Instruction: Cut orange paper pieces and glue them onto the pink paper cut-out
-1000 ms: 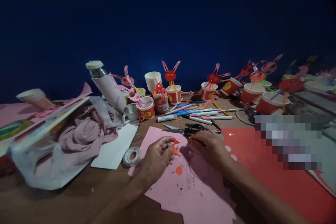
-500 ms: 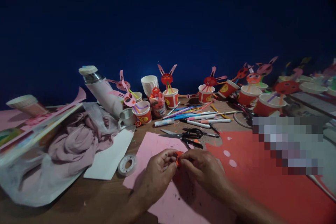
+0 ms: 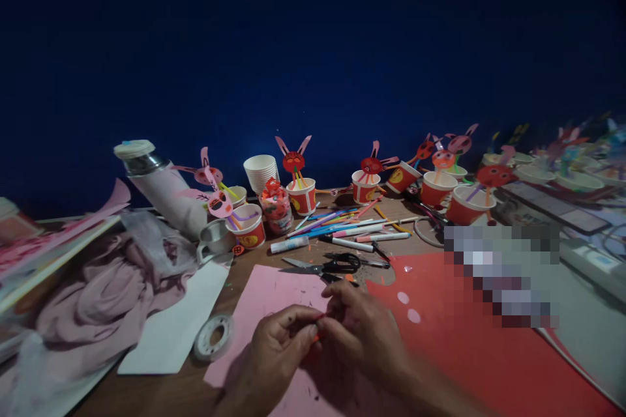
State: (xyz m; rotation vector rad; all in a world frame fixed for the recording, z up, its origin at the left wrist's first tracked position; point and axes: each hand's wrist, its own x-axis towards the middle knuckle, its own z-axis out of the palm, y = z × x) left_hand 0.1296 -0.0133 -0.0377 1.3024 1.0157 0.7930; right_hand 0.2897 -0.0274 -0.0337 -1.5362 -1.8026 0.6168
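Observation:
My left hand (image 3: pixel 278 346) and my right hand (image 3: pixel 364 329) meet over a pink paper sheet (image 3: pixel 274 293) near the table's front edge. Both pinch a small orange-red paper scrap (image 3: pixel 319 332), mostly hidden between the fingertips. Black-handled scissors (image 3: pixel 325 266) lie just beyond my hands. A red paper sheet (image 3: pixel 469 352) with round holes cut out lies to the right of my right hand.
A tape roll (image 3: pixel 214 337) and white sheet (image 3: pixel 171 326) lie left of my hands. Pens and markers (image 3: pixel 342 225), red paper cups with rabbit figures (image 3: pixel 299 194), a stack of white cups (image 3: pixel 260 172), a tilted flask (image 3: pixel 161 186) and pink cloth (image 3: pixel 98 300) crowd the wooden table.
My right hand came from beside the scissors to join the left, and both now pinch the scrap closer to me. The view has shifted, so everything sits lower and further left.

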